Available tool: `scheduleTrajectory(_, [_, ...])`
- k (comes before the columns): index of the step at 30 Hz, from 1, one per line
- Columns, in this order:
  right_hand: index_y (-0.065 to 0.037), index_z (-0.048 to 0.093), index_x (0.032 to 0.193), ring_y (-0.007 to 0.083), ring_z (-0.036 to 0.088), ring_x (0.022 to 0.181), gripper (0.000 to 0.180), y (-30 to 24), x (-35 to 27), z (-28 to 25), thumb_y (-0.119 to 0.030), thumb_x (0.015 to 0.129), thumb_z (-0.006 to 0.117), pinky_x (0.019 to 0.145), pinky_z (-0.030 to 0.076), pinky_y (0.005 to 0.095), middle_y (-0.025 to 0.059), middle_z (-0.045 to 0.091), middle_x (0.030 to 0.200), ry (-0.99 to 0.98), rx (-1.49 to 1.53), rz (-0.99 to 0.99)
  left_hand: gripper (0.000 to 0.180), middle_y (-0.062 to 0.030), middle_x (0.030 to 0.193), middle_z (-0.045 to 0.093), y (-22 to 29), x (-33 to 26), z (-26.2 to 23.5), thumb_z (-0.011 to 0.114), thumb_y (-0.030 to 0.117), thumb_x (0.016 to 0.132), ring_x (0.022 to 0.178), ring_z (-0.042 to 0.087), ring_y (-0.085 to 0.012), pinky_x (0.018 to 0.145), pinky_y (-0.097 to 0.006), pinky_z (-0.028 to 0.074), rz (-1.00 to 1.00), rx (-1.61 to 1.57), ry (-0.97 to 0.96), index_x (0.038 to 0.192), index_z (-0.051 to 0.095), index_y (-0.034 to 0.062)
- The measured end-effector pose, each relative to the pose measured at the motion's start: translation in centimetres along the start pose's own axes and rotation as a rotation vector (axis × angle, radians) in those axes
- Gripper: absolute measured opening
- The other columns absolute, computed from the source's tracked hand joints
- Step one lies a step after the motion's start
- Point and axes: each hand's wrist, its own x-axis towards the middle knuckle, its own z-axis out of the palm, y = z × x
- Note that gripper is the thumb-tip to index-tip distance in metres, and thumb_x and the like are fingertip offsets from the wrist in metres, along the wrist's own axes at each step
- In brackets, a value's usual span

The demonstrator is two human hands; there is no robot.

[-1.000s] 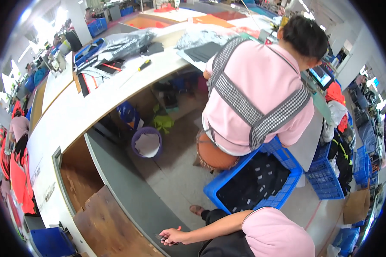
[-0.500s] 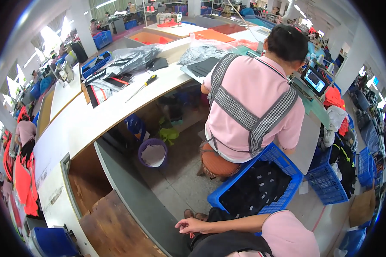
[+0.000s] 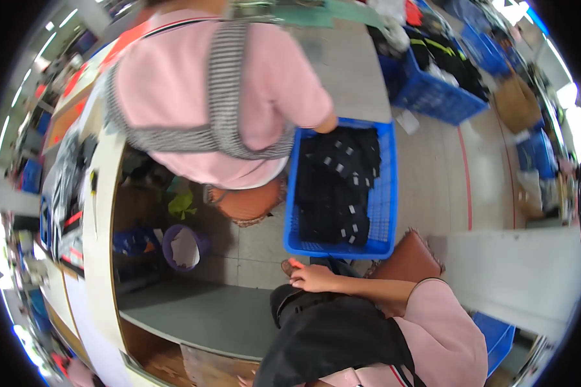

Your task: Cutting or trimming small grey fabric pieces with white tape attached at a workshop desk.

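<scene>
My right hand hangs over my lap, just short of the near rim of a blue plastic crate. Its fingers are loosely stretched and apart, and nothing shows in them. Inside the crate lie black fabric pieces dotted with small pale tags. At the lower edge, a sliver of skin that seems to be my left hand shows beside my black apron; its fingers are mostly cut off. A co-worker in a pink shirt sits ahead, one arm reaching down to the crate's far end.
A brown stool stands right of the crate. Left are a grey board, a purple bin and a white table with a screwdriver. Another blue crate of clothes stands at the far right.
My view has swung right and down, so the crate now sits near the middle and the co-worker at upper left. My right hand stays over my lap.
</scene>
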Motion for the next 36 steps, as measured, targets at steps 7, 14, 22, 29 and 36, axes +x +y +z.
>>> scheduleTrajectory(7, [-0.002, 0.064, 0.089, 0.0060, 0.040, 0.039, 0.018, 15.2, -4.0, -2.2, -0.016, 0.089, 0.053, 0.037, 0.030, 0.0210, -0.0010, 0.046, 0.053, 0.696, 1.444, 0.297, 0.055, -0.0159, 0.124, 0.041, 20.5, 7.9, 7.2, 0.054, -0.008, 0.076, 0.113, 0.045, -0.0297, 0.096, -0.039, 0.037, 0.516, -0.518, -0.477, 0.128, 0.037, 0.0013])
scheduleTrajectory(14, [0.000, 0.063, 0.094, 0.0150, 0.059, 0.067, 0.018, 31.9, 4.6, -1.6, -0.014, 0.084, 0.054, 0.062, 0.048, 0.0280, 0.0082, 0.064, 0.076, 1.138, 1.413, 0.560, 0.048, -0.0207, 0.132, 0.039, 42.1, 3.6, 24.1, 0.059, 0.009, 0.081, 0.123, 0.037, -0.0356, 0.103, -0.039, 0.031, 1.290, -0.282, -0.868, 0.126, 0.043, 0.0060])
scheduleTrajectory(22, [-0.010, 0.046, 0.126, 0.0267, 0.048, 0.117, 0.058, 39.1, 12.6, -4.4, -0.040, 0.079, 0.062, 0.092, 0.042, 0.0414, 0.0090, 0.050, 0.126, 1.002, 0.736, 0.942, 0.073, -0.0267, 0.145, 0.009, 49.8, 4.7, 42.8, 0.067, 0.036, 0.077, 0.135, 0.017, -0.0370, 0.108, -0.038, 0.023, 0.797, 0.077, -0.892, 0.138, 0.031, 0.0168])
scheduleTrajectory(29, [-0.007, 0.028, 0.138, 0.0319, 0.035, 0.126, 0.086, 47.3, 16.9, -3.6, -0.052, 0.074, 0.064, 0.103, 0.030, 0.0448, 0.0177, 0.038, 0.136, 1.135, 0.384, 0.904, 0.111, -0.0125, 0.150, -0.003, 53.1, -1.2, 49.3, 0.071, 0.057, 0.066, 0.135, 0.009, -0.0416, 0.093, -0.072, 0.020, 0.077, 0.113, -1.008, 0.142, -0.007, 0.0355])
scheduleTrajectory(36, [-0.009, 0.027, 0.137, 0.0366, 0.040, 0.120, 0.094, 45.7, 18.4, -4.8, -0.049, 0.066, 0.072, 0.093, 0.041, 0.0437, 0.0204, 0.044, 0.127, 1.097, 0.492, 0.891, 0.119, -0.0078, 0.150, 0.003, 50.1, -0.8, 52.8, 0.076, 0.050, 0.065, 0.130, 0.020, -0.0432, 0.090, -0.075, 0.022, -0.275, -0.036, -1.168, 0.138, -0.018, 0.0383])
